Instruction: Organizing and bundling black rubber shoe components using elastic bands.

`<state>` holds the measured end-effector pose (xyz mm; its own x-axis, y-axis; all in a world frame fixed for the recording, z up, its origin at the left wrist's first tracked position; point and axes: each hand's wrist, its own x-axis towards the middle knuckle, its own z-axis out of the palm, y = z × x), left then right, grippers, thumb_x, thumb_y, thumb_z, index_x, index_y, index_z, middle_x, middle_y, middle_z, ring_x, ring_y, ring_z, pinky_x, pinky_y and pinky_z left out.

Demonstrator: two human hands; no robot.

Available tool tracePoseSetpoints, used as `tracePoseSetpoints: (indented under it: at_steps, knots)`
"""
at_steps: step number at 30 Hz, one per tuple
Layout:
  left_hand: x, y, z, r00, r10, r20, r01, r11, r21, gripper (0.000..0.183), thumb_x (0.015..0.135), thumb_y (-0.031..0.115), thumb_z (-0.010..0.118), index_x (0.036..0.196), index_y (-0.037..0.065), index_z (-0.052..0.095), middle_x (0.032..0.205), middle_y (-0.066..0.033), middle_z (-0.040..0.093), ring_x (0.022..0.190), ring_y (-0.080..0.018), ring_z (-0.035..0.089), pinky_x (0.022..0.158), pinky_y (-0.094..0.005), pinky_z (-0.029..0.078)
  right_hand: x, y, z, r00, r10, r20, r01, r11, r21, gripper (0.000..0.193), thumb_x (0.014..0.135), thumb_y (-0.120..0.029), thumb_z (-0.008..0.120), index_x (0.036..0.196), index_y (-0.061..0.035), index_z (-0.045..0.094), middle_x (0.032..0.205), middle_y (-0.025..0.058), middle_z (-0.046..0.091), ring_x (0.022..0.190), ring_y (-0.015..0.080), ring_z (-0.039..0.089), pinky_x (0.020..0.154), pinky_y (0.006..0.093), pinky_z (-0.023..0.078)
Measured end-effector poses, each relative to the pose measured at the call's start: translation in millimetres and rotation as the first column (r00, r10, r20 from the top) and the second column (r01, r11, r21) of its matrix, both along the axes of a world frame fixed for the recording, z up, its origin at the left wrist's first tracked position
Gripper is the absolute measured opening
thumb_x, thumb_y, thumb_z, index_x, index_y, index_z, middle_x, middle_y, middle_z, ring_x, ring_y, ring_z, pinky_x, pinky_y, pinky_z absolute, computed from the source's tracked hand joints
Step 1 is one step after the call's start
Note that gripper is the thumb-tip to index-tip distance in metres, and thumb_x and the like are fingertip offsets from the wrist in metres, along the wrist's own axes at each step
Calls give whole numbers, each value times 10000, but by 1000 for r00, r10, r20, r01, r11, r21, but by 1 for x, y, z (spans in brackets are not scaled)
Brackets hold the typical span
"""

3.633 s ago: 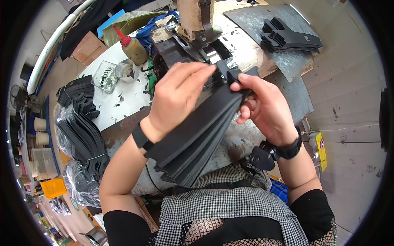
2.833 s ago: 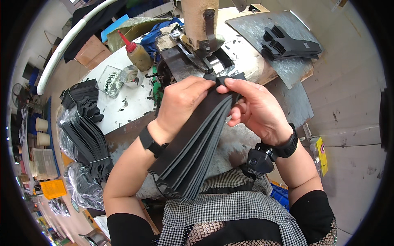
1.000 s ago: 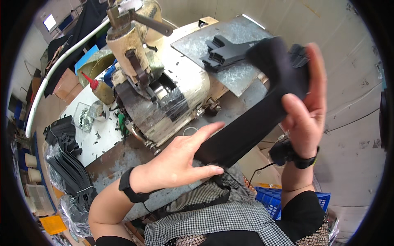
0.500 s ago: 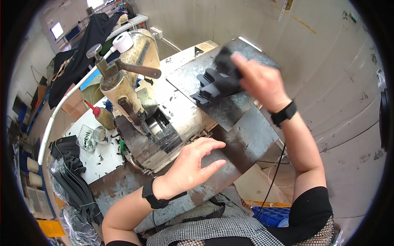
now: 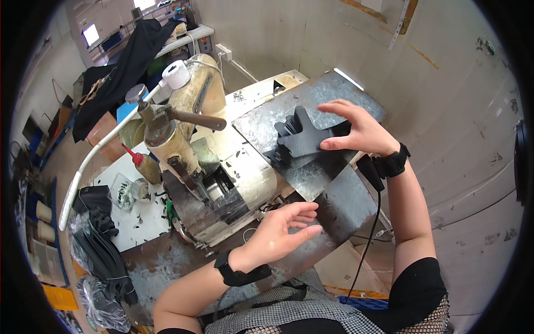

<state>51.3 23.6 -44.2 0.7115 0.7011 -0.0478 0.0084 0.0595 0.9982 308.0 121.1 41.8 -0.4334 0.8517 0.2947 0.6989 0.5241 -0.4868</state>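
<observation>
My right hand [image 5: 359, 131] hovers at the right side of a loose pile of flat black cut pieces [image 5: 308, 139]. Its fingers and thumb are apart, with the thumb tip at the pile's edge; whether it touches the top piece I cannot tell. The pile lies on a grey metal plate [image 5: 258, 114], its pieces overlapping at different angles. My left hand [image 5: 283, 231] is held above the table front, fingers loosely bent and thumb apart, with nothing in it. Just to its left stands a worn cream bench machine [image 5: 208, 183] with a lever on top.
A red-tipped oil bottle [image 5: 146, 167] and a clear box of scraps [image 5: 122, 192] stand left of the machine. Bundles of black strips [image 5: 103, 245] lie at the table's left edge. A white hose-like lamp arm [image 5: 92, 150] arches there. A black cable [image 5: 368, 234] hangs by my right wrist.
My right hand has let go of a black piece, now lying on the pile, and its fingers have spread. My left hand has shifted slightly right and nearer to me. The whole view has shifted a little.
</observation>
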Motion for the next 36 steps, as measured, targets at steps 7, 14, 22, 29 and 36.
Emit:
tracePoseSetpoints:
  at_steps: [7,14,22,29,36]
  knots:
    - [59,25,10,939,208,273,-73,898,-434,629,969,167,583,1424,-107,246,1324,-216,477,1278,-250,479,1084,-353,395,-8,24,14,985,111,133,-18,829,-558,896,745,-611,733,1261,98,547,1259,279,580,1195,355,553,1024,359,419]
    - [80,47,-1,688,471,551,86,701,-707,331,978,137,527,1259,-30,476,1316,-173,494,1289,-283,459,1139,-410,338,-8,31,12,924,246,294,-41,826,-562,908,808,-672,608,1237,126,544,1242,313,568,1183,399,545,1021,388,418]
    - [86,45,-9,620,565,544,103,629,-771,289,921,58,468,1193,-37,495,1235,-142,526,1248,-266,466,1152,-411,313,-6,27,-1,912,294,285,-99,833,-544,891,798,-704,580,1183,100,584,1203,282,537,1161,398,496,1004,416,389]
    - [75,39,-24,619,446,646,142,746,-651,283,888,67,471,1152,5,552,1171,-82,575,1175,-204,500,1037,-377,384,-25,-10,-2,998,53,-32,-62,850,-524,534,722,-342,791,1093,10,639,991,135,677,915,189,614,829,312,491]
    - [60,8,2,756,251,604,-48,942,-333,427,947,116,479,1359,14,434,1330,-51,492,1240,-161,455,1083,-325,322,-47,-79,20,874,-123,-470,-85,914,-397,402,750,-170,782,1076,10,631,967,32,650,899,102,574,805,274,490]
